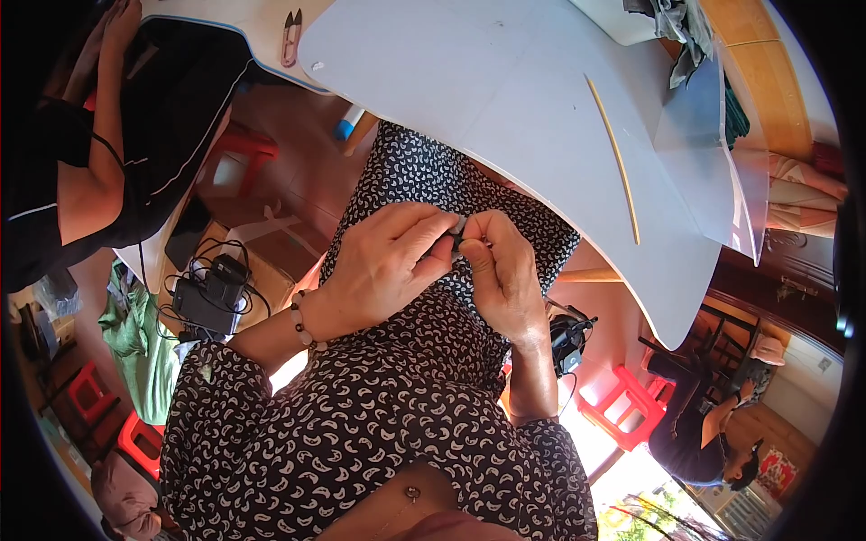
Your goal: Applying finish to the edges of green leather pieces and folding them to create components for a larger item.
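Note:
Both my hands meet over my lap, just off the near edge of the table (541,117). My left hand (383,261), with a beaded bracelet (299,317) on its wrist, is closed, thumb and fingers pinching a small dark and grey piece (458,236). From the other side, the thumb and forefinger of my right hand (505,275) close on the same piece. Fingers cover most of it, so its kind cannot be made out. The lap beneath is covered by black cloth with a white crescent print (406,162).
A thin wooden stick (615,162) and thread snips (291,41) lie on tabletops ahead. Grey scraps (677,27) sit at the far right. Left, a person in black (99,171) sits close by, near a box with cables (212,293). A red stool (627,410) stands at right.

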### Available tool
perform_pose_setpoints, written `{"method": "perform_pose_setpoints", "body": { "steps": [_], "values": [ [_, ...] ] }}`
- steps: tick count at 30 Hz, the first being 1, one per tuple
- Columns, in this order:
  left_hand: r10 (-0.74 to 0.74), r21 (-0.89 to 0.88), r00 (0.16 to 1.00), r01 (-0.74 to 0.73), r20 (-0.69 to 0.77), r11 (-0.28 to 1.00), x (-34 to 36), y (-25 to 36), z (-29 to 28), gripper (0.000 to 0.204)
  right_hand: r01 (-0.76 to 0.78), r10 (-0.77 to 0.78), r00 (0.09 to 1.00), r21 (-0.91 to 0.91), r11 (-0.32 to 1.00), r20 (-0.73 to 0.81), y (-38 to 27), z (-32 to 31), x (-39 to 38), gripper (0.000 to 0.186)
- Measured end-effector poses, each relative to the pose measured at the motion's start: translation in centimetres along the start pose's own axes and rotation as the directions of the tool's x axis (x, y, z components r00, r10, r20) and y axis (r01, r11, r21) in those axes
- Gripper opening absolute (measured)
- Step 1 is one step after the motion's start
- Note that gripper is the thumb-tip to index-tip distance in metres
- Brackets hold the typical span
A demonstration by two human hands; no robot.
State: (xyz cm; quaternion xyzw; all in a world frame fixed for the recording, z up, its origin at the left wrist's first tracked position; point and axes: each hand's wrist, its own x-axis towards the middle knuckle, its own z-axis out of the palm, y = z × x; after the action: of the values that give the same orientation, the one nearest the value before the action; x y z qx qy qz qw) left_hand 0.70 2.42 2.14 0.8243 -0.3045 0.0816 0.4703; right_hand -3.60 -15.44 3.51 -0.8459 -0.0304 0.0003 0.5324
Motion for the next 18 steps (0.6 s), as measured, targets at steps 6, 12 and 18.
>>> {"method": "perform_pose_setpoints", "body": {
  "steps": [6,12,18],
  "values": [
    [-0.010,-0.057,0.995,0.016,0.103,0.998,-0.4,-1.0,-0.5,0.022,0.009,-0.015,0.992,0.044,0.999,0.125,0.1,-0.3,-0.1,0.004],
    [-0.259,-0.412,0.946,0.319,0.196,0.854,-0.8,-0.5,-0.9,0.016,-0.047,0.041,0.996,0.066,0.997,0.084,-0.1,-0.1,-0.1,0.005],
    [-0.291,-0.478,0.933,0.358,0.210,0.802,-0.8,-0.8,-0.7,0.017,0.147,-0.151,0.988,-0.121,0.982,-0.025,0.2,1.0,0.1,0.009]
  ]
}}
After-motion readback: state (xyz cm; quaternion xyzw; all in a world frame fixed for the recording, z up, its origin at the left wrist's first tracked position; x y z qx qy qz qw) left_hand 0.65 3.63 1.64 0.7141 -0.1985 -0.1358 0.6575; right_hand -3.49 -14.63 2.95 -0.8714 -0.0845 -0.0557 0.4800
